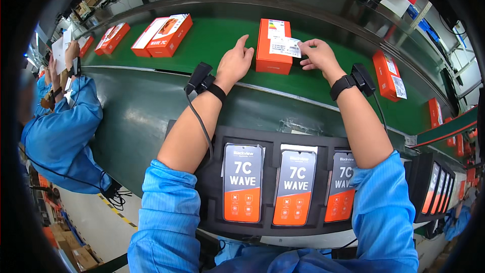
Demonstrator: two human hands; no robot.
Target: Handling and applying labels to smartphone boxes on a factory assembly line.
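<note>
An orange-red box [273,64] lies on the green conveyor belt [217,29] in front of me. A white label with printed barcodes [289,47] lies over the upper part of the box, its right end reaching past the box's edge. My right hand [319,56] pinches that right end between thumb and fingertips. On the box's other side is my left hand [236,62], fingers apart and holding nothing, close to the box's left edge. Each wrist wears a black strap with a small cabled device.
Nearer me, a black tray [270,172] holds three phones [243,182] with grey-and-orange front films. More orange boxes [171,35] sit along the belt at left and right. A stack of black trays [423,184] stands at right. At left, a blue-sleeved co-worker [63,131] holds white paper.
</note>
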